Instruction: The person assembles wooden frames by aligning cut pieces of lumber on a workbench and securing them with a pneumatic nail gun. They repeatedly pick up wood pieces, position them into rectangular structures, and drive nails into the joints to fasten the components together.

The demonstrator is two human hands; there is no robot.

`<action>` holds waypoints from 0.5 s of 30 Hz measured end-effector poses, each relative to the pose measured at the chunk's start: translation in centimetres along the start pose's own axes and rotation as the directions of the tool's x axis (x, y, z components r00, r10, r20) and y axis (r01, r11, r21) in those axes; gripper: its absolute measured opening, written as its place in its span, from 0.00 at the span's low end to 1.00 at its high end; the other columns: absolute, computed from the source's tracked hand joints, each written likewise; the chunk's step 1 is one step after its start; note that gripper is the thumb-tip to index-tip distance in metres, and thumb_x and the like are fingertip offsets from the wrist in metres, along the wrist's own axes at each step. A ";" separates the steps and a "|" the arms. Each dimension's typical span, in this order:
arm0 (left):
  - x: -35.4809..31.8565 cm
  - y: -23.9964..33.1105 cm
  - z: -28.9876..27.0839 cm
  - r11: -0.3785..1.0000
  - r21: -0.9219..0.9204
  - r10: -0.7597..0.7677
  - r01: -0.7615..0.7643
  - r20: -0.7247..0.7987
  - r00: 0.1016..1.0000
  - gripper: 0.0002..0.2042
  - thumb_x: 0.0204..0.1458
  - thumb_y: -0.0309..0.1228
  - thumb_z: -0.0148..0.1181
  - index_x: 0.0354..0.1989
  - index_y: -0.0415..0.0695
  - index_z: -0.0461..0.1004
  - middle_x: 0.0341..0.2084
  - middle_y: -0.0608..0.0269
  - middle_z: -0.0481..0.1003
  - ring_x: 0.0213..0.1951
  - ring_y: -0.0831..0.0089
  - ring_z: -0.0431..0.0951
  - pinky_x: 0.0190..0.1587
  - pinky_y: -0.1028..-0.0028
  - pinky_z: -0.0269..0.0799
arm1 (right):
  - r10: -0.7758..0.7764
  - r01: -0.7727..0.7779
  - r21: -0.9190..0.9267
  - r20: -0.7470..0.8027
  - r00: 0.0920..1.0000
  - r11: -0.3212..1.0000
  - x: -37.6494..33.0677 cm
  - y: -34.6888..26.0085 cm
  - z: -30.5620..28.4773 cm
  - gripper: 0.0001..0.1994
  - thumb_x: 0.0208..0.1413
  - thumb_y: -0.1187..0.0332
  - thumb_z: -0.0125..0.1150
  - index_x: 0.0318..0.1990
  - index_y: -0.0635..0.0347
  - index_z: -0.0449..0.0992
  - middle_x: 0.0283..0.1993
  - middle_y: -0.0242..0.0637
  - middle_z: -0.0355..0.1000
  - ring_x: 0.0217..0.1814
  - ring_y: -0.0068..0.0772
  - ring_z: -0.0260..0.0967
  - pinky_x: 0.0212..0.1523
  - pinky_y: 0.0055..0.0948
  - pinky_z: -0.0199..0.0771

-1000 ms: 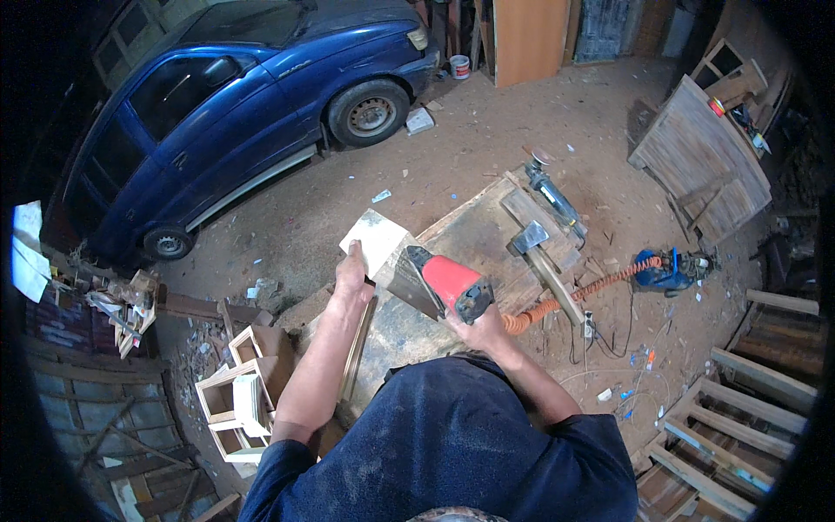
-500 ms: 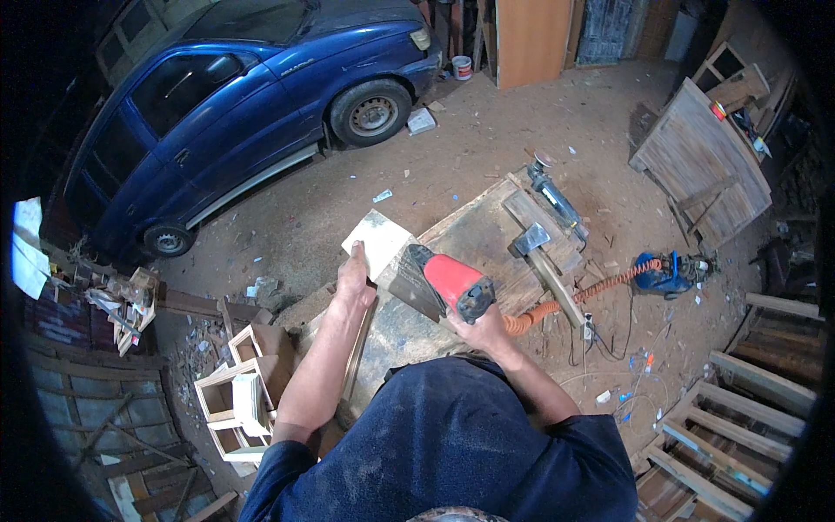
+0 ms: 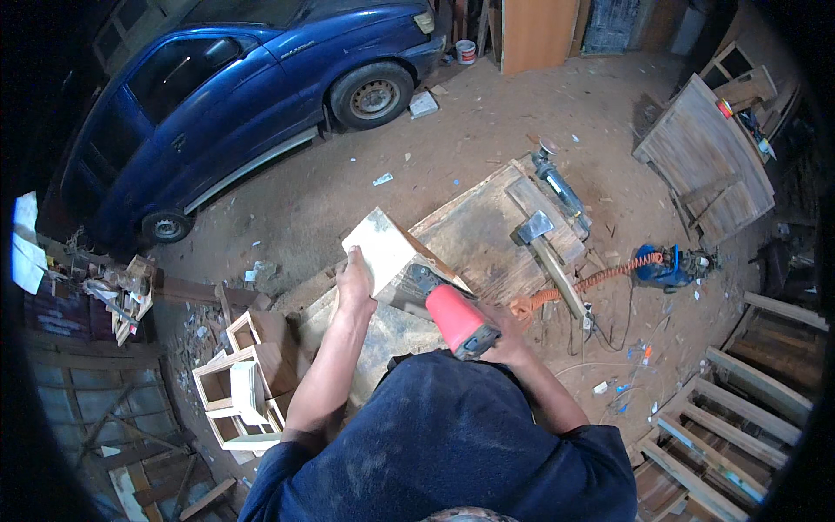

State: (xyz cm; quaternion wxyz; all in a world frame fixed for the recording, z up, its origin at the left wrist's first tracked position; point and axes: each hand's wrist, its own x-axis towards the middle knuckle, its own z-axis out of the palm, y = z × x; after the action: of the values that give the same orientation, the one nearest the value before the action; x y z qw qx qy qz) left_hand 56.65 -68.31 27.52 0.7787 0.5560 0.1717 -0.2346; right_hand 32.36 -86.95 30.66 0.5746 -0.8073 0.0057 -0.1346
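My left hand (image 3: 353, 280) grips the left side of a small pale wooden box (image 3: 380, 244), thumb along its top face. My right hand (image 3: 504, 332) is closed round the handle of a red and black air nail gun (image 3: 458, 320); the gun's body hides part of the fingers. The gun's nose meets the box's near right edge, though I cannot tell whether it presses on the wood. The box rests over a dusty wooden worktable (image 3: 470, 224). An orange coiled hose (image 3: 600, 277) runs from near my right hand to a blue air compressor (image 3: 665, 267).
On the table's right part lie a hatchet (image 3: 548, 248) and an angle grinder (image 3: 557, 187). Several open wooden boxes (image 3: 252, 383) stand by my left arm. A blue car (image 3: 261, 96) is parked at the far left. Wooden frames (image 3: 739, 418) lie at the right, and scraps litter the floor.
The box has tilted and turned, showing more of its right side. My right hand has drawn the nail gun nearer to me and slightly right. My left hand keeps its hold.
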 end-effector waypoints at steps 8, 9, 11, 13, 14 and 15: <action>3.1 0.2 -0.8 0.999 0.030 -0.017 0.016 0.054 0.998 0.21 0.73 0.39 0.40 0.60 0.31 0.67 0.49 0.50 0.77 0.46 0.57 0.82 0.49 0.56 0.82 | -0.038 0.043 0.066 -0.083 0.996 0.997 -0.1 0.4 2.1 0.25 0.47 0.71 0.68 0.56 0.62 0.76 0.49 0.43 0.80 0.50 0.41 0.80 0.51 0.37 0.76; 2.5 0.5 0.0 0.999 0.012 -0.036 0.035 0.061 0.997 0.22 0.73 0.39 0.40 0.60 0.31 0.66 0.49 0.50 0.77 0.46 0.57 0.82 0.49 0.56 0.82 | -0.027 0.034 0.104 -0.075 0.997 0.994 0.3 -1.0 1.5 0.21 0.50 0.70 0.67 0.54 0.62 0.77 0.47 0.43 0.80 0.48 0.41 0.80 0.50 0.36 0.77; 1.4 1.5 1.0 0.998 -0.021 -0.065 0.067 0.069 0.996 0.22 0.73 0.39 0.41 0.60 0.31 0.66 0.49 0.50 0.77 0.47 0.57 0.82 0.50 0.56 0.82 | 0.020 -0.014 0.095 -0.063 0.998 0.995 0.7 -1.0 1.5 0.18 0.53 0.70 0.67 0.52 0.61 0.77 0.45 0.45 0.81 0.47 0.44 0.81 0.48 0.36 0.77; 2.6 1.2 0.1 0.998 -0.023 -0.062 0.064 0.075 0.995 0.22 0.73 0.39 0.40 0.60 0.30 0.66 0.49 0.50 0.77 0.47 0.57 0.82 0.51 0.56 0.81 | 0.036 -0.030 0.072 -0.082 0.996 0.997 0.8 -1.1 2.4 0.16 0.52 0.70 0.68 0.49 0.62 0.78 0.43 0.45 0.81 0.46 0.44 0.81 0.47 0.37 0.77; 2.8 1.2 0.3 0.998 -0.030 -0.060 0.063 0.082 0.995 0.22 0.73 0.39 0.40 0.60 0.30 0.66 0.50 0.50 0.77 0.47 0.57 0.82 0.51 0.56 0.81 | 0.028 -0.024 0.042 -0.109 0.994 0.999 1.1 -1.0 2.6 0.16 0.51 0.71 0.70 0.48 0.62 0.78 0.43 0.45 0.80 0.45 0.43 0.80 0.47 0.38 0.78; 2.8 1.3 0.3 0.998 -0.018 -0.057 0.058 0.065 0.996 0.22 0.73 0.39 0.39 0.60 0.30 0.66 0.50 0.49 0.77 0.48 0.57 0.82 0.52 0.56 0.81 | 0.019 -0.018 0.013 -0.135 0.991 1.000 1.3 -1.1 2.7 0.16 0.50 0.71 0.71 0.46 0.63 0.78 0.42 0.44 0.80 0.44 0.41 0.80 0.47 0.38 0.78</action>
State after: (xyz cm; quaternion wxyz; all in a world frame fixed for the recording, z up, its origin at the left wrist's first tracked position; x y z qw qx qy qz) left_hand 59.68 -68.73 27.16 0.7823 0.5352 0.1646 -0.2730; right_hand 34.06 -84.26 31.08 0.5788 -0.7929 0.0513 -0.1836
